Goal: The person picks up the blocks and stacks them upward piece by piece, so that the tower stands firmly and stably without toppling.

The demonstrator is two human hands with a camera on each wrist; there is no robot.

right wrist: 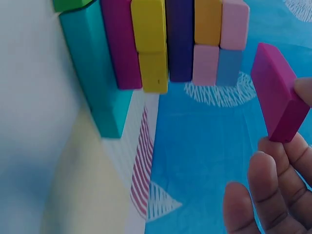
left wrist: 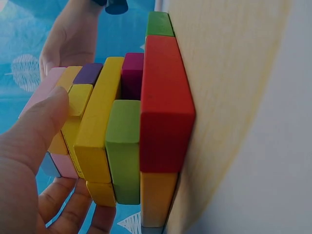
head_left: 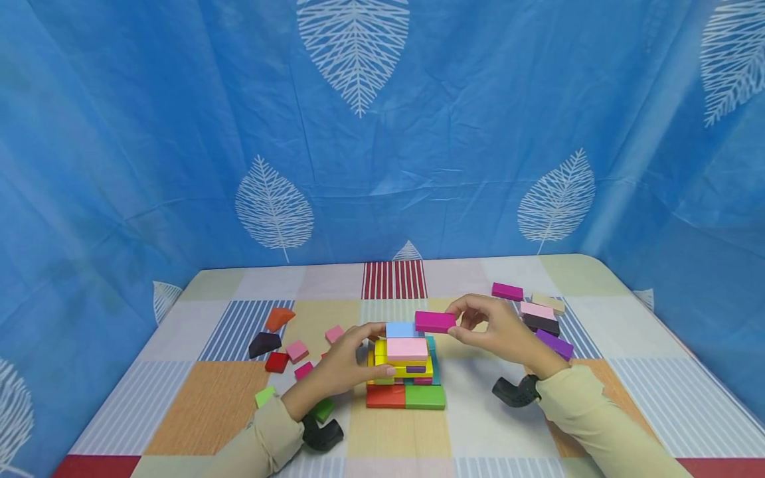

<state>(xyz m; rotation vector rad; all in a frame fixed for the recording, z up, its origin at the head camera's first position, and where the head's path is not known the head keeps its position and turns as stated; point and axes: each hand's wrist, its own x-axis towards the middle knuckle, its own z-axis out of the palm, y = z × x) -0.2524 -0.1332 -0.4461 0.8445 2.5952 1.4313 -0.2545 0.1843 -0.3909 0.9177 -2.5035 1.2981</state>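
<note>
A stack of colored wooden blocks [head_left: 406,369] stands before me, with a red block [left wrist: 165,92] and a green block [head_left: 425,397] at its base. Near its top are a pink block [head_left: 407,349] and a light blue block [head_left: 402,330]. My left hand [head_left: 349,362] steadies the stack from the left, thumb against its near side and fingers curled round the far side. Between thumb and fingertips, my right hand [head_left: 493,325] pinches a magenta block [right wrist: 278,92]. The right wrist view shows that block apart from the stack, just beyond its top layer.
Loose blocks lie left of the stack, among them an orange piece [head_left: 279,319], a black piece [head_left: 265,344] and a red block [head_left: 277,362]. To the right lie a purple block [head_left: 554,344], a black block [head_left: 541,324] and another magenta block [head_left: 507,291]. A blue curtain [head_left: 382,166] hangs behind the table.
</note>
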